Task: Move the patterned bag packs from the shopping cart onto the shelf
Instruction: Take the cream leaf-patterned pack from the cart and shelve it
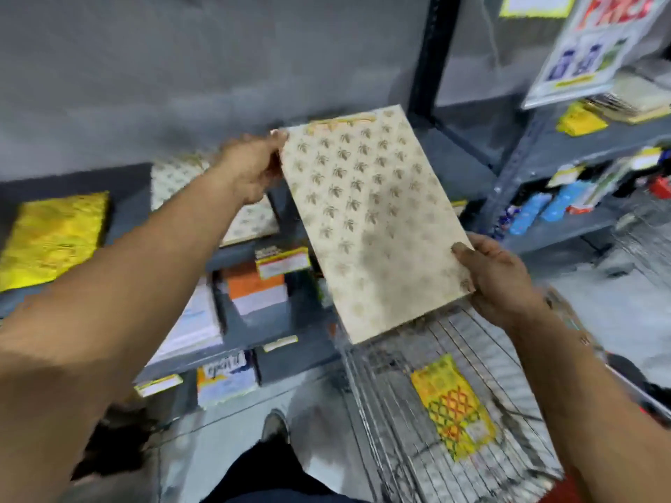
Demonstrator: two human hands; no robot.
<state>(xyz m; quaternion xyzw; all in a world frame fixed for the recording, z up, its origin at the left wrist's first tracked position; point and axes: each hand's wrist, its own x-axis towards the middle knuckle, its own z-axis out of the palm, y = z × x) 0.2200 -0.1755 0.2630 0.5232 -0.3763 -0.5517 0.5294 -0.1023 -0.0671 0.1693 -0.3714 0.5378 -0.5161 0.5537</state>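
Note:
A cream bag pack with a gold leaf pattern (370, 219) is held up in the air between the wire shopping cart (392, 422) and the grey shelf (138, 208). My left hand (250, 168) grips its upper left corner. My right hand (497, 281) grips its lower right corner. A similar cream patterned pack (181, 179) lies flat on the shelf behind my left hand, partly hidden by it. A yellow pack with a red and green lattice pattern (454, 404) lies at the bottom of the cart.
A shiny yellow pack (54, 237) lies on the shelf at the left. Lower shelves hold orange and white packs (254, 288) and price labels (281, 263). A second rack at the right carries blue items (544, 208) and a hanging sign (588, 49). My shoe (276, 426) is on the floor.

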